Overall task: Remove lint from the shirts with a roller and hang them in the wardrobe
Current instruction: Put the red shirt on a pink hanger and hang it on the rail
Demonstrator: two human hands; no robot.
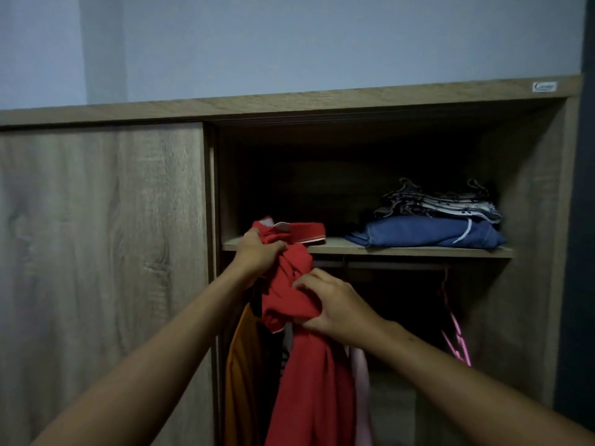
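Observation:
A red shirt (309, 365) with a striped collar hangs bunched in the open wardrobe (528, 220), its collar up at the shelf's front edge. My left hand (257, 251) grips the shirt near the collar. My right hand (331, 304) pinches a fold of the red fabric lower down. The hanging rail (386, 263) runs just under the shelf. No lint roller is in view, and any hanger under the shirt is hidden.
The shelf (338, 246) holds a folded blue garment (428, 231) with a patterned black-and-white one (441, 202) on top. An orange garment (241, 365) hangs left of the red shirt, a pale pink one (362, 381) right. Pink hangers (455, 333) dangle at right. A sliding door (103, 252) covers the left half.

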